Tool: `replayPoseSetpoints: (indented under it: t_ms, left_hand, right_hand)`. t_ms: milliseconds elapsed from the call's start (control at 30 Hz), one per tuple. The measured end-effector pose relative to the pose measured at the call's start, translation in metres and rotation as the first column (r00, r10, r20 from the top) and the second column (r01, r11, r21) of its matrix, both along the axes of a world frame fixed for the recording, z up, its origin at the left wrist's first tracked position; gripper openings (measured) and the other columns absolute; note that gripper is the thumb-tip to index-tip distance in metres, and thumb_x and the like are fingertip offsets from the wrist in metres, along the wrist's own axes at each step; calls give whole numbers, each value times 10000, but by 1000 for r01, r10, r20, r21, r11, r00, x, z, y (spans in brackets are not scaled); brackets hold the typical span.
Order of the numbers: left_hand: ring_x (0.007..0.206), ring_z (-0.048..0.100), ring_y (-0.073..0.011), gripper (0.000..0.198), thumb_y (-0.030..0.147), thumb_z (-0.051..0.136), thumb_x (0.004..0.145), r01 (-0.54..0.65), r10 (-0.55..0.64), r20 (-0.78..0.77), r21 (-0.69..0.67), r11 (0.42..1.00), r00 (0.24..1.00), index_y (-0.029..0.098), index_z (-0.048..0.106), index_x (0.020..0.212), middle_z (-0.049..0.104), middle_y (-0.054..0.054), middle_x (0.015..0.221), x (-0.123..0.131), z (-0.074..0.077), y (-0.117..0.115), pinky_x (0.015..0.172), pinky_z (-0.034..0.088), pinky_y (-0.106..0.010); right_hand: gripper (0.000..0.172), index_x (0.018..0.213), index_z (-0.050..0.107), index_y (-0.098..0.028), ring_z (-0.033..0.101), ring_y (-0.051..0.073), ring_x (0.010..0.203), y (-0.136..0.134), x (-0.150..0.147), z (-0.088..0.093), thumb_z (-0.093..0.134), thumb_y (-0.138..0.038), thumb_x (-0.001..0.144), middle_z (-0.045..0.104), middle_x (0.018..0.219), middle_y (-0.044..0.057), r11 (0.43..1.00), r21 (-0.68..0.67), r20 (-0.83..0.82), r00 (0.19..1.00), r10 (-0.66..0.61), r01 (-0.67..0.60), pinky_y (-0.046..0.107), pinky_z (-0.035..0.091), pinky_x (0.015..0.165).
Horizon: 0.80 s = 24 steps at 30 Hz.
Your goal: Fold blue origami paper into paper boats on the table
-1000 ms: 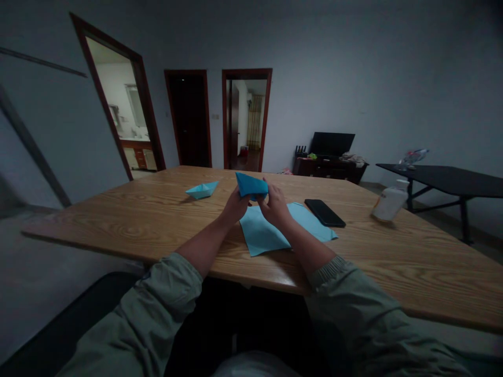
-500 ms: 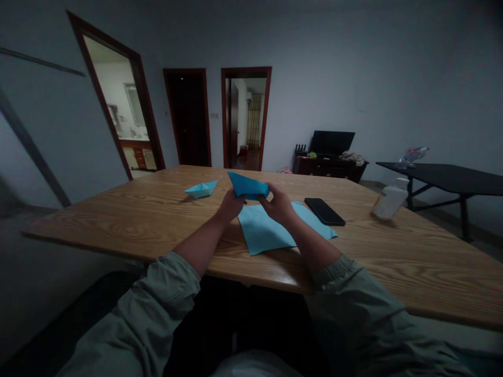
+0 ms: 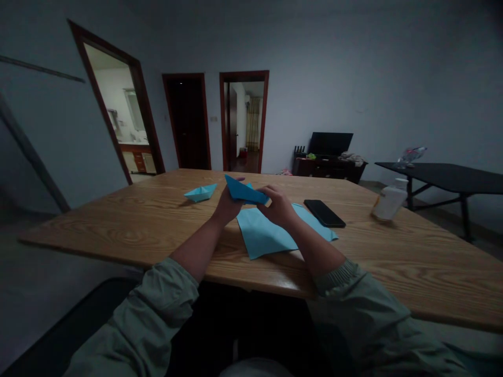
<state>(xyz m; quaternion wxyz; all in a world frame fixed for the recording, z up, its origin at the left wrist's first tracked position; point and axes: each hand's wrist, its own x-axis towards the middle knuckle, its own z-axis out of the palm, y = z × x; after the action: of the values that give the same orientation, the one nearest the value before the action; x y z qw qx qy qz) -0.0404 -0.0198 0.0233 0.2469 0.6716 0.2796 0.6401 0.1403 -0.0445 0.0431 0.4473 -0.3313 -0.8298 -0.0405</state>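
Both my hands hold a folded blue paper shape (image 3: pixel 244 192) just above the wooden table (image 3: pixel 118 220). My left hand (image 3: pixel 227 205) pinches its left end and my right hand (image 3: pixel 280 206) pinches its right end. The shape is long and pointed, with its tip towards the upper left. Flat light-blue paper sheets (image 3: pixel 271 230) lie on the table under my hands. A finished light-blue paper boat (image 3: pixel 200 192) rests on the table to the left of my hands.
A black phone (image 3: pixel 324 213) lies right of the sheets. A white bottle (image 3: pixel 389 202) lies on its side near the table's right part. Beyond stand a black side table (image 3: pixel 448 178), a dark cabinet with a screen (image 3: pixel 330 157) and open doorways (image 3: pixel 243 123).
The folded shape has been pulled longer and flatter between my hands, and its point has swung to the left. My hands have drawn slightly apart.
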Motion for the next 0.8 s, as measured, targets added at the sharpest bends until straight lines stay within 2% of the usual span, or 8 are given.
replayPoseSetpoints:
  t_ms: [67,133,333,533,633,800]
  left_hand:
    - [836,602,-149,507,99,640,635,6,-5,10,-11,1000,1000,155,555,1131,641,-69,1017,0,0,0,696,493,-254]
    - [844,605,-157,436,111,641,639,26,-26,12,-20,999,1000,152,582,1069,634,-75,1036,1,1,-1,665,495,-250]
    - [877,612,-168,333,123,658,646,17,-17,-2,-4,1000,1000,154,611,974,640,-69,1005,2,3,-4,708,508,-271]
    - [952,622,-180,306,120,658,663,11,-9,-46,44,999,999,163,618,963,666,-66,1004,1,2,0,857,495,-325]
    - [928,632,-185,311,140,669,667,16,-15,-67,10,1000,998,152,626,976,678,-73,994,0,-1,2,844,499,-332]
    - [881,640,-186,313,186,691,677,29,-34,-109,-48,998,993,146,644,983,691,-68,958,-1,-3,3,801,512,-328]
  right_hand:
    - [467,1159,604,-219,546,238,983,-2,0,1,597,-127,701,601,1049,75,999,49,27,999,-25,24,369,407,874]
    - [514,1213,582,-250,535,253,1014,-5,0,2,607,-143,711,589,1080,79,995,82,64,996,-53,48,399,388,906]
    - [416,1140,641,-255,542,247,1009,-8,-1,5,594,-150,740,607,1056,73,995,97,112,993,-31,20,411,376,914]
    - [224,968,702,-213,577,234,938,-3,-2,6,617,-205,761,658,975,76,1000,10,131,991,14,-15,391,405,880]
    - [137,876,711,-197,596,212,896,-2,1,7,627,-260,788,667,944,74,996,-59,140,987,74,-67,346,431,834]
    - [223,833,715,-188,606,168,806,-7,8,13,611,-385,828,671,915,51,956,-238,111,973,202,-171,291,442,759]
